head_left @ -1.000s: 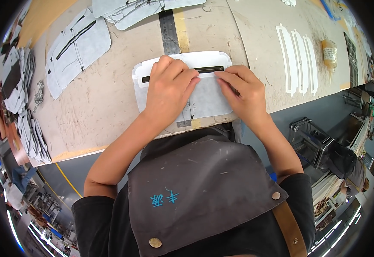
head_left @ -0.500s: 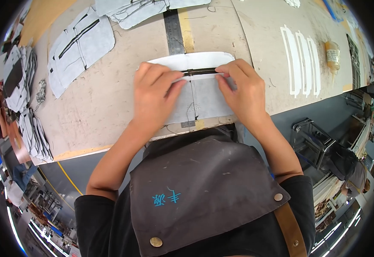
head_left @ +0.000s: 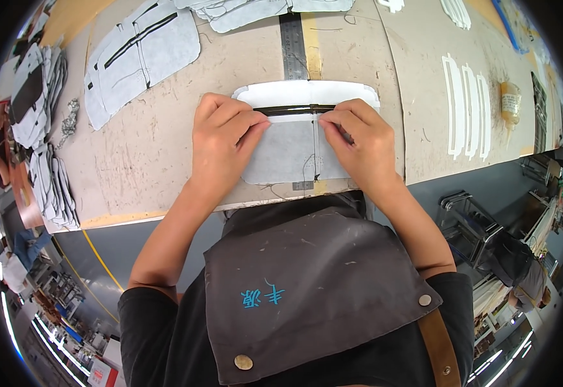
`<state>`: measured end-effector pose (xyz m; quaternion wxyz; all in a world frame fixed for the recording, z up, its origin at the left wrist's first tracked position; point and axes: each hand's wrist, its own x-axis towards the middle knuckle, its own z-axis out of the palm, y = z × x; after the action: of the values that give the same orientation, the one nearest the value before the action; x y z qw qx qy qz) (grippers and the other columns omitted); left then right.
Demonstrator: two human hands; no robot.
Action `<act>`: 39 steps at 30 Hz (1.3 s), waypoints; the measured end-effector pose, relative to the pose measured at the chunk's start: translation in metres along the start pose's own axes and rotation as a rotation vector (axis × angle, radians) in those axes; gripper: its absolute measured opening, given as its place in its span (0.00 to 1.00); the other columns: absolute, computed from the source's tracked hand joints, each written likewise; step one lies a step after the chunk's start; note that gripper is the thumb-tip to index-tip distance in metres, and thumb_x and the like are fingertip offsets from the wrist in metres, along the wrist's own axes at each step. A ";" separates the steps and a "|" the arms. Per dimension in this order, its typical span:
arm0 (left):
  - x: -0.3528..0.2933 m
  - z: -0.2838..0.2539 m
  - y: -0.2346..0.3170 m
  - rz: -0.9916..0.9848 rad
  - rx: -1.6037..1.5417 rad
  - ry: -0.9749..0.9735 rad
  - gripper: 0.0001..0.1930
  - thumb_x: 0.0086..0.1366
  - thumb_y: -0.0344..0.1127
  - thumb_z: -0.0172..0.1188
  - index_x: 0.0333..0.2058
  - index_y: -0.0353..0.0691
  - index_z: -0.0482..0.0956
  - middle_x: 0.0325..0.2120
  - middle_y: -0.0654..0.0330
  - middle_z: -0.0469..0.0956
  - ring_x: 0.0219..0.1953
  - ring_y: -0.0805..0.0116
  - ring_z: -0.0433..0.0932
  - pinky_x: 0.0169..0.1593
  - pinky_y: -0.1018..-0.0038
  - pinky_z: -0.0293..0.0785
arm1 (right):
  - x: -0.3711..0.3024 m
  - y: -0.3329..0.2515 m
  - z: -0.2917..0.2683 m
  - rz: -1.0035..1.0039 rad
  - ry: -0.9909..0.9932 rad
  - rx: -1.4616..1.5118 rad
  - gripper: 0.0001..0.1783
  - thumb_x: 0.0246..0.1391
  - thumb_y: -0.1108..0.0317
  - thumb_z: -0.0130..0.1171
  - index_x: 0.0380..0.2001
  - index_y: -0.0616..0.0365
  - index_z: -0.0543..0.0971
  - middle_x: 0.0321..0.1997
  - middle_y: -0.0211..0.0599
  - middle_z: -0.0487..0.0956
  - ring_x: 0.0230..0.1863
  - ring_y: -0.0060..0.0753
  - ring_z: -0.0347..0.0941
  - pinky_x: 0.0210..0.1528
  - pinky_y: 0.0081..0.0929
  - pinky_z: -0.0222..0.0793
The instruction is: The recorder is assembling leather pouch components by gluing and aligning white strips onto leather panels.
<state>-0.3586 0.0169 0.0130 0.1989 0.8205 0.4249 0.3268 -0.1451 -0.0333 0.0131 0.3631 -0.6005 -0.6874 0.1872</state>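
Observation:
A light grey panel [head_left: 271, 155] with a white upper band lies flat in front of me. A narrow black strip [head_left: 294, 111] runs across it, and a thin seam with loose dark threads crosses it downward. My left hand [head_left: 225, 142] pinches the panel at the left part of the strip, thumb against fingers. On the right, just past the seam, my right hand [head_left: 362, 142] pinches along the strip's lower edge. The fingers cover both ends of the strip.
A metal ruler [head_left: 292, 48] lies beyond the panel. Similar grey panels [head_left: 171, 48] rest at the far left, with stacked pieces [head_left: 52, 187] at the left edge. White strip frames [head_left: 468, 109] and a yellowish bottle [head_left: 510, 106] are on the right. Below stands a metal-framed stool [head_left: 468, 219].
Both hands have shifted left along the strip, relative to the panel. The panel keeps its place beside the ruler, while the whole view has moved slightly.

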 end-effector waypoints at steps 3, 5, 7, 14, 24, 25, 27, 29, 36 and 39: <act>0.000 -0.001 0.000 -0.008 -0.008 -0.009 0.08 0.43 0.23 0.69 0.24 0.38 0.81 0.25 0.64 0.77 0.34 0.63 0.70 0.38 0.70 0.69 | -0.001 -0.003 -0.003 -0.036 -0.005 -0.057 0.08 0.42 0.82 0.64 0.30 0.63 0.81 0.33 0.36 0.77 0.28 0.33 0.75 0.28 0.24 0.72; 0.000 0.000 0.001 -0.018 -0.007 -0.004 0.07 0.43 0.23 0.69 0.24 0.38 0.81 0.25 0.64 0.77 0.34 0.63 0.70 0.38 0.69 0.69 | -0.004 -0.006 -0.006 -0.202 -0.003 -0.123 0.15 0.41 0.83 0.62 0.36 0.63 0.81 0.39 0.38 0.78 0.39 0.37 0.76 0.38 0.27 0.73; -0.001 0.000 0.000 -0.026 -0.006 0.000 0.07 0.43 0.23 0.69 0.23 0.38 0.81 0.25 0.64 0.77 0.33 0.63 0.70 0.39 0.68 0.68 | -0.014 -0.006 -0.004 -0.246 -0.058 -0.189 0.19 0.39 0.81 0.61 0.39 0.62 0.80 0.44 0.37 0.78 0.45 0.38 0.74 0.42 0.30 0.72; -0.010 0.011 0.026 0.198 0.089 -0.194 0.24 0.51 0.33 0.67 0.48 0.35 0.75 0.47 0.56 0.75 0.51 0.56 0.71 0.51 0.65 0.69 | -0.025 -0.008 -0.006 -0.277 -0.206 -0.360 0.27 0.39 0.78 0.59 0.49 0.62 0.76 0.58 0.37 0.72 0.58 0.39 0.68 0.58 0.37 0.64; -0.025 0.002 0.022 0.125 -0.078 -0.301 0.30 0.54 0.29 0.64 0.56 0.29 0.67 0.59 0.49 0.67 0.62 0.52 0.64 0.62 0.63 0.62 | -0.032 0.012 -0.047 -0.149 -0.124 -0.369 0.28 0.47 0.77 0.55 0.56 0.65 0.69 0.62 0.46 0.69 0.64 0.44 0.63 0.63 0.42 0.58; -0.026 -0.004 0.019 0.122 -0.071 -0.302 0.30 0.54 0.29 0.64 0.56 0.29 0.67 0.59 0.49 0.67 0.62 0.52 0.64 0.62 0.63 0.62 | -0.033 0.016 -0.050 -0.133 -0.151 -0.410 0.29 0.48 0.76 0.56 0.57 0.66 0.68 0.62 0.47 0.68 0.65 0.45 0.62 0.63 0.42 0.57; -0.027 -0.013 0.014 0.106 0.178 -0.188 0.30 0.54 0.32 0.64 0.55 0.27 0.68 0.57 0.46 0.68 0.61 0.51 0.66 0.61 0.61 0.64 | -0.035 0.019 -0.053 -0.118 -0.207 -0.473 0.31 0.50 0.74 0.56 0.59 0.68 0.65 0.63 0.48 0.67 0.66 0.45 0.61 0.63 0.41 0.57; -0.030 -0.017 0.007 0.072 0.248 -0.221 0.29 0.55 0.29 0.63 0.56 0.28 0.67 0.58 0.46 0.68 0.60 0.50 0.66 0.61 0.61 0.63 | -0.033 0.017 -0.055 -0.147 -0.247 -0.528 0.31 0.50 0.73 0.56 0.59 0.68 0.65 0.63 0.48 0.67 0.66 0.45 0.61 0.63 0.41 0.57; -0.025 -0.022 -0.001 0.030 0.235 -0.269 0.26 0.55 0.26 0.61 0.55 0.32 0.70 0.56 0.50 0.71 0.60 0.50 0.66 0.59 0.62 0.64 | -0.029 0.012 -0.060 -0.162 -0.338 -0.627 0.33 0.49 0.72 0.58 0.60 0.64 0.64 0.64 0.46 0.64 0.65 0.47 0.59 0.63 0.42 0.55; -0.013 -0.020 -0.008 -0.098 0.039 -0.085 0.21 0.53 0.31 0.65 0.46 0.34 0.76 0.48 0.52 0.74 0.50 0.52 0.71 0.52 0.62 0.69 | -0.023 0.006 -0.062 -0.058 -0.297 -0.548 0.35 0.47 0.73 0.60 0.61 0.62 0.64 0.63 0.44 0.62 0.62 0.51 0.57 0.61 0.43 0.55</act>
<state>-0.3835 0.0116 0.0174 0.2167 0.8156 0.4619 0.2730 -0.0958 -0.0649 0.0435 0.0887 -0.6223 -0.7745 0.0703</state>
